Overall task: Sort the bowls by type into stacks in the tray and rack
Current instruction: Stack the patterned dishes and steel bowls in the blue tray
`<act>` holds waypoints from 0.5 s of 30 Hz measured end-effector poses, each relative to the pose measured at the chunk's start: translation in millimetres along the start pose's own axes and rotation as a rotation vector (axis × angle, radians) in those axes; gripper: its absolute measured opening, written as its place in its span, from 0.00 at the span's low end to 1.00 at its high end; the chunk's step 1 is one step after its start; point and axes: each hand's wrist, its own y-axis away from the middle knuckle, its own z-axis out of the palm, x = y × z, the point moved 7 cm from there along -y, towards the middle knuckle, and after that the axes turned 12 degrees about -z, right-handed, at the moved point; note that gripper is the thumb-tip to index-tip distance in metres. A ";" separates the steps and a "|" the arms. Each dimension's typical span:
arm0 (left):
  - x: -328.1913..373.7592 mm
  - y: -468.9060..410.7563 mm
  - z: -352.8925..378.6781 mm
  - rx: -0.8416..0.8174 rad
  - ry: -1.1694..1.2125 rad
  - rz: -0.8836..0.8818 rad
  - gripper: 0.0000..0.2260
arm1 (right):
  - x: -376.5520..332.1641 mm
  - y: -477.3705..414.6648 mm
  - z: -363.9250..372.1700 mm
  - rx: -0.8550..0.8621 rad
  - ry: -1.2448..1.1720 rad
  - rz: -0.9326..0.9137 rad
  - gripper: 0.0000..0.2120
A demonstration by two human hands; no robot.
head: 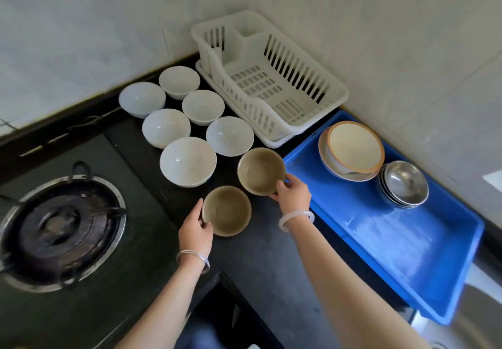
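Two olive-brown bowls sit on the dark counter. My left hand (195, 229) grips the left rim of the nearer brown bowl (227, 211). My right hand (292, 191) grips the right rim of the farther brown bowl (260, 171). Behind them stand several white bowls (187, 161), unstacked. The blue tray (394, 240) at the right holds a stack of cream bowls with an orange rim (353, 147) and a stack of steel bowls (404, 183). The white dish rack (271, 109) stands empty at the back.
A gas burner (58, 226) lies at the left on the dark stove top. Tiled walls close the corner behind the rack and the tray. The counter's front edge drops away between my forearms.
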 end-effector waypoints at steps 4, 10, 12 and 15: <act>0.2 -1.7 2.6 -0.047 0.089 -0.005 0.24 | -11.7 18.2 1.3 -0.079 -0.002 -0.080 0.09; -2.0 -10.5 5.4 -0.119 0.150 -0.026 0.18 | -3.1 37.5 15.9 -0.224 0.193 -0.064 0.07; -5.3 -13.1 7.7 -0.154 0.217 -0.055 0.18 | -0.7 38.9 18.2 -0.237 0.242 -0.059 0.08; -11.9 -14.9 10.6 -0.173 0.375 -0.145 0.15 | 1.2 38.9 23.2 -0.255 0.307 -0.060 0.09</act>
